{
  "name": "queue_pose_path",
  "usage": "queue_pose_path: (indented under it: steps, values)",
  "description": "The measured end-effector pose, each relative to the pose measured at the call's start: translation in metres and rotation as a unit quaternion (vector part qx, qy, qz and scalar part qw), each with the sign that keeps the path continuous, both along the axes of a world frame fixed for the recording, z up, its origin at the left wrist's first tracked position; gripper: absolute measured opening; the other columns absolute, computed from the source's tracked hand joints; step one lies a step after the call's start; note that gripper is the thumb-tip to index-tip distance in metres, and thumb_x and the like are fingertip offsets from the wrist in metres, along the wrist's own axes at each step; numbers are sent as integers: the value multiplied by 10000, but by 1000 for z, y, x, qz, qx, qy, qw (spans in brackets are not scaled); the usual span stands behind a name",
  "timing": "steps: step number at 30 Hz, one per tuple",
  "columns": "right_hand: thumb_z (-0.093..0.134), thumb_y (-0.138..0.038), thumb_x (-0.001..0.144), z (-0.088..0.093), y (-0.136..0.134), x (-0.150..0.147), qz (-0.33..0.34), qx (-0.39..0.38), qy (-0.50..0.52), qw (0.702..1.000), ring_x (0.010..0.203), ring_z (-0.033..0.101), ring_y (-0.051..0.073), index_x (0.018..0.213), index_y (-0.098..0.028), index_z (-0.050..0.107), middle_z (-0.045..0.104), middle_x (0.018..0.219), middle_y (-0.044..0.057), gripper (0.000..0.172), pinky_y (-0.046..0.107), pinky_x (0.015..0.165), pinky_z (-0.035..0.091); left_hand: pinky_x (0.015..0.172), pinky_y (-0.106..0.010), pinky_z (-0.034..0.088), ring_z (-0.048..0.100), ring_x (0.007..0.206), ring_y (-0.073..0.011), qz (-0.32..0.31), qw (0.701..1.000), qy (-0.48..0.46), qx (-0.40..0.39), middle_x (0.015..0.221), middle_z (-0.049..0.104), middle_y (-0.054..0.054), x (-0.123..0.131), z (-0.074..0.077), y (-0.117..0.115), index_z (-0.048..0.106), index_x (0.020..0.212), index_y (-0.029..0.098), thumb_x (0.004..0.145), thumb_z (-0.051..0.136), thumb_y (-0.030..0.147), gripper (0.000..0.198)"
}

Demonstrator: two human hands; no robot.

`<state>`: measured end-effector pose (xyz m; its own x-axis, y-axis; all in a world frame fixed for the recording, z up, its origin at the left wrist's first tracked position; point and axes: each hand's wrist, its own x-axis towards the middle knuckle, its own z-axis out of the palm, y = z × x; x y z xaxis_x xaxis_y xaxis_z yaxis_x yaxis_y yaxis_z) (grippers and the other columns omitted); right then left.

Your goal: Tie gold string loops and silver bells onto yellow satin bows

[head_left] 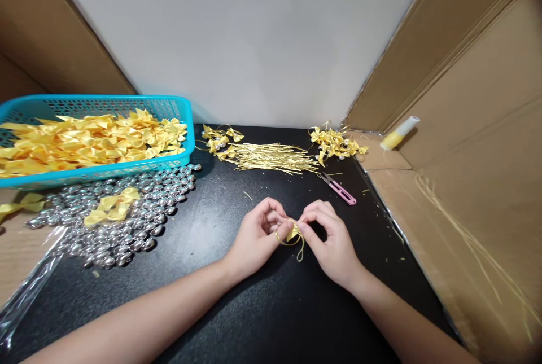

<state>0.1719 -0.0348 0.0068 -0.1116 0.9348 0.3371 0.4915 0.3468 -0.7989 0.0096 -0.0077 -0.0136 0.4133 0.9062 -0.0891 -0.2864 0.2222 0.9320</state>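
Note:
Over the middle of the black table, my left hand (259, 235) pinches a small yellow ribbon bow (293, 231) with gold cord on it. From the right, my right hand (331, 240) pinches the same bow, its fingertips almost touching those of the left. A loop of the cord (300, 252) hangs below the fingers. Parts of the bow are hidden by the fingertips. Beyond the hands lies a bundle of gold cords (275, 158), and pink thread snips (341, 190) rest to its right.
A blue basket (188, 127) of yellow bows stands at the back left. Silver beads (122, 240) spread before it, with loose bows (112, 206) on top. Corded bows (334, 144) lie at the back right, near a thread spool (399, 133). Cardboard walls flank the table.

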Motion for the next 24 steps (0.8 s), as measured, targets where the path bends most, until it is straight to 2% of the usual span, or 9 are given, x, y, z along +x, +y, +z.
queue_pose_path:
  steps: [4,11,18,24]
  values:
    - [580,-188,854,-1,-1,-2,-9,-5,-25,1000,860,515,193,740,-213,598,531,852,31,117,341,782,419,609,-205,419,586,613,-88,2,1000,-1,-13,713,655,18,-1,1,1,455,842,178,744,749,342,350]
    - [597,-204,846,-4,-1,0,-12,-26,10,1000,829,527,185,752,-204,633,505,856,30,101,352,777,432,598,-173,426,585,587,-58,-19,999,-19,-38,749,686,9,-2,0,2,445,852,175,691,803,253,400]
    - [624,-228,837,-4,-1,1,-14,-36,32,999,807,541,184,755,-216,677,529,823,26,98,342,760,445,600,-177,424,577,593,-60,-18,999,-19,-33,718,661,22,-2,1,1,450,837,171,701,796,240,378]
    - [541,-265,889,-5,-1,2,-10,-61,98,993,932,576,195,927,-228,709,583,932,49,176,335,823,467,588,-179,409,579,621,-77,-13,1000,-9,-18,709,638,22,-1,4,0,456,839,173,707,785,272,367]
